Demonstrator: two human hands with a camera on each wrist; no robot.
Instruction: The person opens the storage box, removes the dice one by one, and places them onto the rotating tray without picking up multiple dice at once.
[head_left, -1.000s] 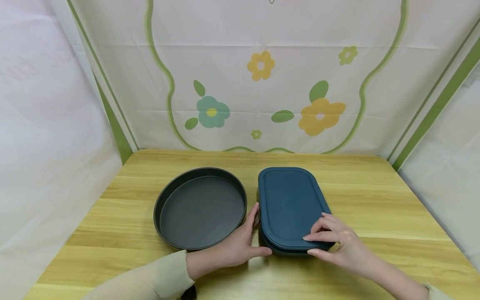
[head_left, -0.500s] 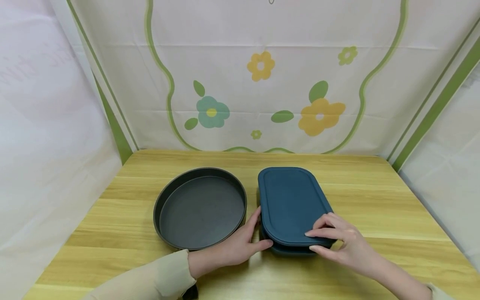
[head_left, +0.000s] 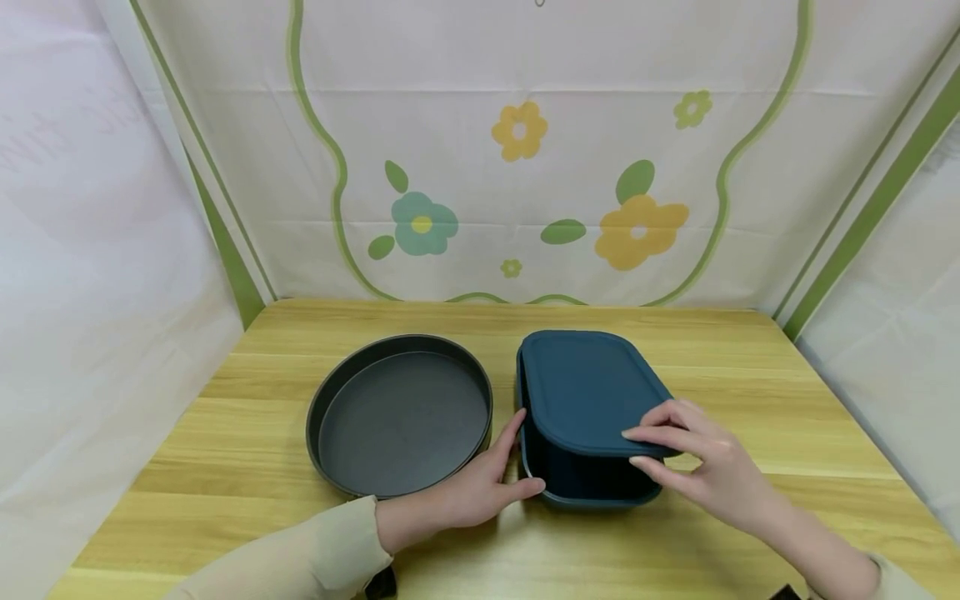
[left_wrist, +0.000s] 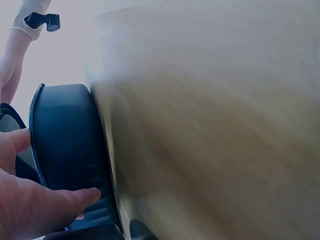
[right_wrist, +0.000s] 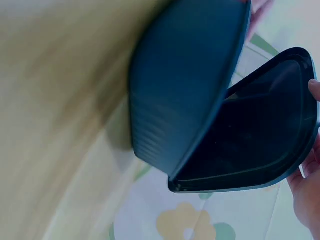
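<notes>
A dark blue rectangular food container (head_left: 600, 503) stands right of centre on the table, its long side running away from me. My right hand (head_left: 708, 467) pinches the near right corner of its matching lid (head_left: 592, 387) between thumb and fingers. The lid's near end is tilted up, while its far end stays down by the box. Under it the dark inside shows, and the right wrist view shows the lid's rimmed underside (right_wrist: 265, 120). My left hand (head_left: 480, 493) rests against the container's left side, fingers fairly straight along the wall, with the thumb at the near left corner.
A round dark grey baking pan (head_left: 405, 425) sits on the wooden table (head_left: 757, 400) just left of the container, partly behind my left wrist. White cloth with printed flowers (head_left: 525, 192) hangs at the back, and white cloth walls stand on both sides.
My right hand has risen and moved slightly back, lifting the lid's near end from the container and opening a wide gap. My left hand has stayed nearly in place, and the pan has not moved.
</notes>
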